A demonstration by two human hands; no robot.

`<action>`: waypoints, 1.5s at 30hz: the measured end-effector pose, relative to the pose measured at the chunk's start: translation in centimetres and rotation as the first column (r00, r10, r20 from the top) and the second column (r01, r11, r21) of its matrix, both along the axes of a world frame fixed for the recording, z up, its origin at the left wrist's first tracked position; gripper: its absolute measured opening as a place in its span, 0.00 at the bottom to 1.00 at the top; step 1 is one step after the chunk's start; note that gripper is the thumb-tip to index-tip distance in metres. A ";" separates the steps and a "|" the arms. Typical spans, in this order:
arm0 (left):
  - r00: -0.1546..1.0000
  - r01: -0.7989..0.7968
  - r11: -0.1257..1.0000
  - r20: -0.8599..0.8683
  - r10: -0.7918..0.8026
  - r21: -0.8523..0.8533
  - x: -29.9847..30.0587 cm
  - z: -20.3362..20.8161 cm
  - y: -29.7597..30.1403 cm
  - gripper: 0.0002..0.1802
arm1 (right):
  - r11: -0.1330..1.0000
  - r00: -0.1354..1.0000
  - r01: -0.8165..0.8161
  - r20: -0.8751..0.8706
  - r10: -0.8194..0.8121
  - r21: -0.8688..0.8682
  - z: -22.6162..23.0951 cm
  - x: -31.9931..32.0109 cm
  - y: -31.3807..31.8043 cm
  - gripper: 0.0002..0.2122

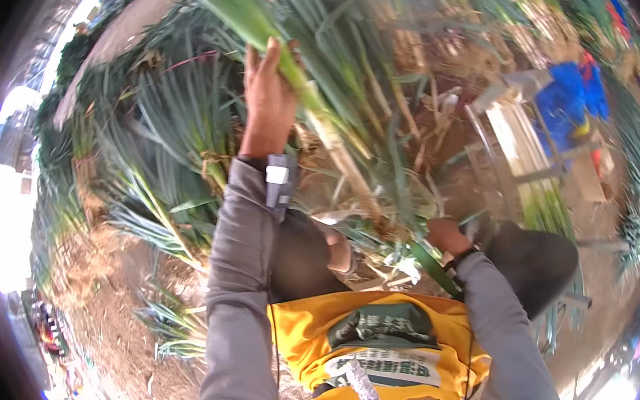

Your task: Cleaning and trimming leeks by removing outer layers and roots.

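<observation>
A long leek-like green onion (349,161) slants across the middle, leaves at the upper left, white stem and brown roots toward my lap. My left hand (268,91) is closed around its green upper part. Down beside the root end, my right hand (449,236) is curled closed. A long green leaf (435,269) bends past its fingertips and under the wrist; it seems to be in that hand, though the fingers partly hide the grip. Peeled leaves and pale scraps (404,270) lie under the roots, between my knees.
Bundled green onions (184,114) lie heaped to the left, with more at the far side. A metal-framed stand (517,133) at the right has blue plastic (569,95) and a cardboard piece (589,176) near it. Bare soil (112,315) shows at lower left.
</observation>
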State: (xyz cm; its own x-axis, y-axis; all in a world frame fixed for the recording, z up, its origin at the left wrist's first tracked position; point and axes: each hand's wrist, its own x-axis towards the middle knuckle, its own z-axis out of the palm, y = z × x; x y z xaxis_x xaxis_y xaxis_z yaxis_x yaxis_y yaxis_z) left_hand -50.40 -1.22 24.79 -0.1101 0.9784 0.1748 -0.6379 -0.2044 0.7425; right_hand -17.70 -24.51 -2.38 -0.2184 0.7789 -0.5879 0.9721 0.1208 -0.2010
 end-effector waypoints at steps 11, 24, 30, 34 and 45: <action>0.976 0.213 0.973 0.021 -0.215 0.092 -0.4 0.6 -1.6 0.24 | 0.883 0.173 0.418 -0.973 0.155 0.215 26.4 -16.5 17.3 0.18; 0.965 0.257 0.966 0.046 -0.259 0.044 -1.7 0.5 -1.7 0.18 | 0.659 0.532 0.493 -0.796 0.288 0.568 26.6 -18.3 15.4 0.11; 0.980 0.192 0.977 0.031 -0.196 0.091 -1.2 0.4 -1.8 0.19 | 0.596 0.629 0.446 -0.708 0.322 0.668 25.7 -17.7 15.6 0.10; 0.993 0.076 0.992 -0.099 -0.065 0.104 -0.7 1.0 -2.0 0.16 | 0.552 0.704 0.072 -0.434 0.562 0.831 25.3 -16.5 13.8 0.08; 0.991 -0.135 0.990 -0.001 0.136 -0.045 -3.8 2.0 0.4 0.22 | 0.995 0.518 0.084 -0.855 0.002 0.054 25.1 -11.9 9.9 0.07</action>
State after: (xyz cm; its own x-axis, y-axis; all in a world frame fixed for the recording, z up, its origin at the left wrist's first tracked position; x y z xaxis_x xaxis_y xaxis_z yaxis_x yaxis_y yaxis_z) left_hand -54.16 -0.81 26.78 -0.2426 0.9613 0.1304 -0.6084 -0.2554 0.7514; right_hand -29.62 -14.60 22.70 -0.5478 0.8333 -0.0745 0.3428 0.1423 -0.9286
